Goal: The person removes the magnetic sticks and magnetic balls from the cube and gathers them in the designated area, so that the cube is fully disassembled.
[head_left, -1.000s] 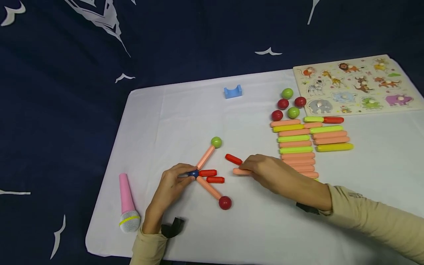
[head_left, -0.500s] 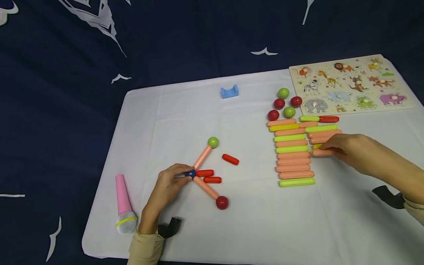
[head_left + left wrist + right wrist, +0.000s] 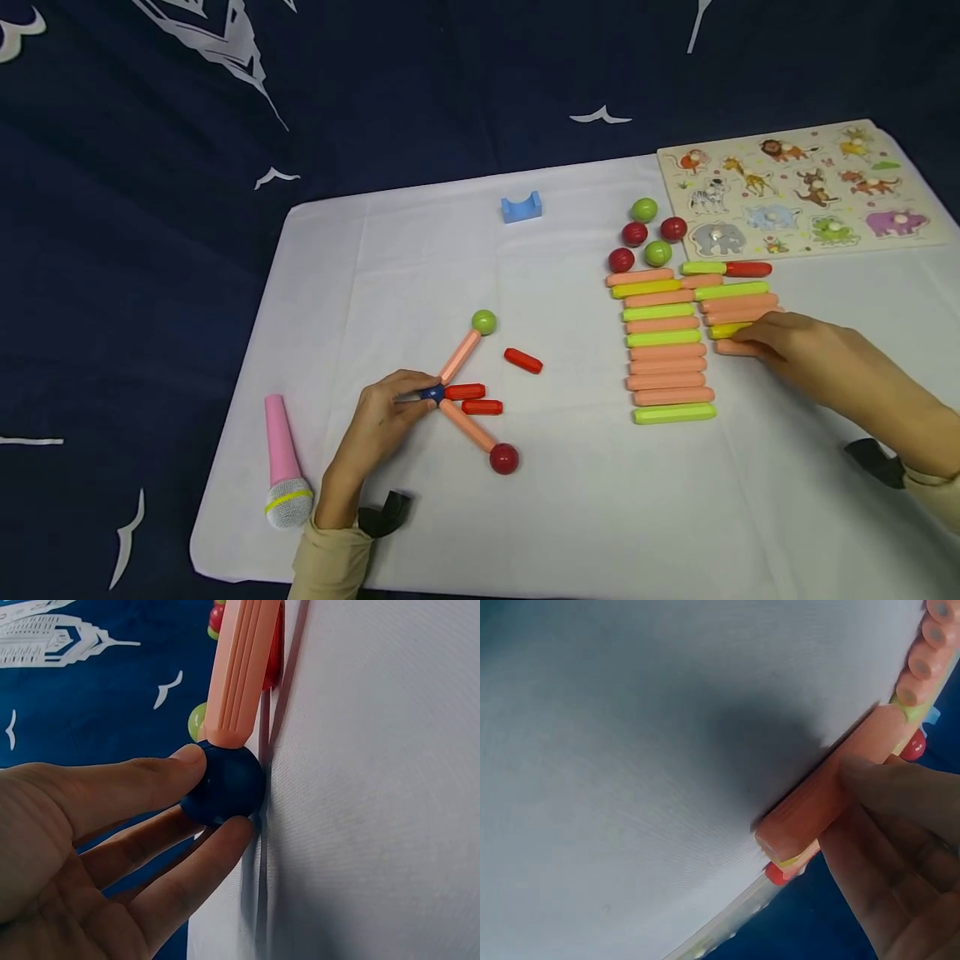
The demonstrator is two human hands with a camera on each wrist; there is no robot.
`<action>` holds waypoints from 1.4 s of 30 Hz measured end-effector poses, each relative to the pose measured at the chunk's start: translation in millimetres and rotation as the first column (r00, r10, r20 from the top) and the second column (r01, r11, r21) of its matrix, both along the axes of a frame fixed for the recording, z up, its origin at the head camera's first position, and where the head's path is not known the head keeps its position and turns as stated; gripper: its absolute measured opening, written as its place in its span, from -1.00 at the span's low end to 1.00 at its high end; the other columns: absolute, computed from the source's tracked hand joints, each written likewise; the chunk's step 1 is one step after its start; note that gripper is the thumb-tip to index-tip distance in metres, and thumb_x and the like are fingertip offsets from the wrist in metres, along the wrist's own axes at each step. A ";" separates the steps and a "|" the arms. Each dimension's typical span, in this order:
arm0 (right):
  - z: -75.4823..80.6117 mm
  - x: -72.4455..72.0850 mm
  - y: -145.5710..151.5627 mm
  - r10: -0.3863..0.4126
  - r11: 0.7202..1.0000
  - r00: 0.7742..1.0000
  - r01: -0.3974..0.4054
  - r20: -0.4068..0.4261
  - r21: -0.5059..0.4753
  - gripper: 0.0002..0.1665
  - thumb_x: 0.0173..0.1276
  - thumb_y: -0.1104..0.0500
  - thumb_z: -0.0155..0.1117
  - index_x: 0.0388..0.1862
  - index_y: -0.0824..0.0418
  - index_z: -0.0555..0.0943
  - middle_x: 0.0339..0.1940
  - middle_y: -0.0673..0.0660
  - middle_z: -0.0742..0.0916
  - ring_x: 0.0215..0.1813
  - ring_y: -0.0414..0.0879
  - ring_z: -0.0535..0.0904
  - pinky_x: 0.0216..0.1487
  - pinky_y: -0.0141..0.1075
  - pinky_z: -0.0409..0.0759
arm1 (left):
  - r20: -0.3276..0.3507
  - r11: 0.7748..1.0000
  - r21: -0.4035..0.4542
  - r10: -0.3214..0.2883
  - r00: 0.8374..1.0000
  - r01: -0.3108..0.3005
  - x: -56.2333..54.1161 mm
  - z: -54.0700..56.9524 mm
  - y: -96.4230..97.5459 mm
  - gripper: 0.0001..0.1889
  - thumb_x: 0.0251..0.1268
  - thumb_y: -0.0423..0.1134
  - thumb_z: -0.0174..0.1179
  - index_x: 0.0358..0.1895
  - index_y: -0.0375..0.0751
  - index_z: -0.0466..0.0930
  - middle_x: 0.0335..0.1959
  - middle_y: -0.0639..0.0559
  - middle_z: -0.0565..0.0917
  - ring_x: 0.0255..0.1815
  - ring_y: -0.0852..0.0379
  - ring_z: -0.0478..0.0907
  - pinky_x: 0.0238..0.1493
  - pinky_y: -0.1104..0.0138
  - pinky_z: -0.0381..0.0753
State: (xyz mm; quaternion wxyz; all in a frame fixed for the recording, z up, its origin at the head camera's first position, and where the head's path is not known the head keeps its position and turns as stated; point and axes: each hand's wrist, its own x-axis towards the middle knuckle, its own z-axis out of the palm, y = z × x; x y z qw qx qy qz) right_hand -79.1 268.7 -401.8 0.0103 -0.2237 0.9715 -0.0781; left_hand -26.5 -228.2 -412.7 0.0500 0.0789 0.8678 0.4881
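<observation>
My left hand (image 3: 381, 421) pinches a dark blue ball (image 3: 225, 784) between thumb and fingers, low on the white cloth. Two salmon rods stick out from this ball: the upper rod (image 3: 459, 357) ends in a green ball (image 3: 483, 322), the lower rod (image 3: 468, 426) in a red ball (image 3: 504, 458). Short red rods, one at the blue ball (image 3: 432, 395) and one just below, lie between them. At the foot of the right-hand column of rods, my right hand (image 3: 821, 358) pinches a salmon rod (image 3: 821, 795), partly covered by the fingers. A yellow rod (image 3: 726, 332) lies directly above it.
A column of salmon, green and yellow rods (image 3: 667, 365) lies beside the right hand. Above it are several red and green balls (image 3: 634, 234) and an animal puzzle board (image 3: 806, 196). A loose red rod (image 3: 522, 360), blue cradle-shaped block (image 3: 521, 208) and pink toy microphone (image 3: 282, 442) lie elsewhere.
My right hand has carried a salmon rod from mid-table to the right-hand column, then shifted it slightly right under the yellow rod. The left hand stays on the blue ball.
</observation>
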 end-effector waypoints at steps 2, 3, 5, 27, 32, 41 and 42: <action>-1.3 -0.1 -1.1 -0.010 1.000 1.000 0.010 0.002 0.008 -0.55 0.10 0.30 0.52 -0.01 0.40 0.66 -0.10 0.35 0.71 -0.08 0.23 0.63 -0.11 0.19 0.60 | 0.003 1.000 -0.003 0.003 1.000 -0.003 -0.5 0.3 -0.2 -0.73 0.16 -0.54 0.34 -0.06 -0.32 0.73 -0.03 -0.09 0.67 -0.06 0.02 0.66 -0.12 0.37 0.69; -1.5 -0.2 -1.6 -0.015 1.000 1.000 0.015 0.004 0.010 -0.55 0.11 0.31 0.52 0.00 0.40 0.65 -0.09 0.36 0.70 -0.07 0.24 0.62 -0.11 0.19 0.60 | 0.001 1.000 -0.007 0.002 1.000 -0.002 -0.8 0.3 -0.5 -0.73 0.16 -0.54 0.34 -0.06 -0.32 0.73 -0.03 -0.09 0.67 -0.06 0.01 0.66 -0.12 0.37 0.69; -1.4 0.1 -2.5 -0.012 1.000 1.000 0.012 -0.003 0.010 -0.53 0.08 0.31 0.53 -0.01 0.40 0.63 -0.11 0.36 0.69 -0.10 0.23 0.62 -0.13 0.19 0.61 | 0.000 1.000 -0.011 0.001 1.000 -0.001 -1.3 0.8 -0.8 -0.73 0.15 -0.54 0.34 -0.06 -0.32 0.73 -0.03 -0.09 0.68 -0.06 0.01 0.66 -0.12 0.37 0.69; 14.0 -8.9 -196.6 0.274 0.925 0.950 -0.218 0.151 -0.311 -0.58 0.19 0.33 0.46 0.06 0.30 0.68 -0.03 0.15 0.74 0.02 0.02 0.66 0.01 -0.10 0.67 | 0.018 0.999 0.024 0.023 1.000 -0.023 1.2 -4.2 -1.2 -0.73 0.15 -0.54 0.35 -0.06 -0.32 0.73 -0.07 -0.06 0.69 -0.08 0.02 0.67 -0.12 0.38 0.69; 2.3 -9.1 -221.3 0.268 0.923 0.953 -0.211 0.144 -0.322 -0.60 0.18 0.36 0.46 0.04 0.32 0.68 -0.14 0.14 0.75 -0.09 0.00 0.67 -0.06 -0.16 0.69 | 0.018 0.999 0.044 0.004 1.000 -0.005 2.1 -5.3 0.5 -0.73 0.16 -0.54 0.33 -0.05 -0.34 0.72 -0.06 -0.07 0.68 -0.07 0.03 0.67 -0.10 0.37 0.68; 6.7 -15.4 -218.6 0.247 0.920 0.959 -0.188 0.137 -0.343 -0.66 0.18 0.52 0.32 -0.06 0.34 0.70 -0.19 0.15 0.76 -0.12 0.04 0.67 -0.06 -0.16 0.69 | 0.000 0.999 0.047 0.000 1.000 0.000 0.1 -2.6 -0.7 -0.73 0.16 -0.55 0.33 -0.06 -0.35 0.72 -0.05 -0.09 0.68 -0.07 0.03 0.67 -0.10 0.37 0.68; 10.4 -17.2 -214.2 0.237 0.923 0.959 -0.172 0.156 -0.344 -0.66 0.18 0.52 0.32 -0.05 0.34 0.70 -0.18 0.15 0.76 -0.11 0.04 0.67 -0.04 -0.14 0.69 | -0.008 0.999 0.043 -0.003 1.000 0.003 -0.2 -2.0 -1.5 -0.73 0.16 -0.55 0.33 -0.06 -0.35 0.72 -0.06 -0.09 0.68 -0.07 0.03 0.67 -0.10 0.37 0.68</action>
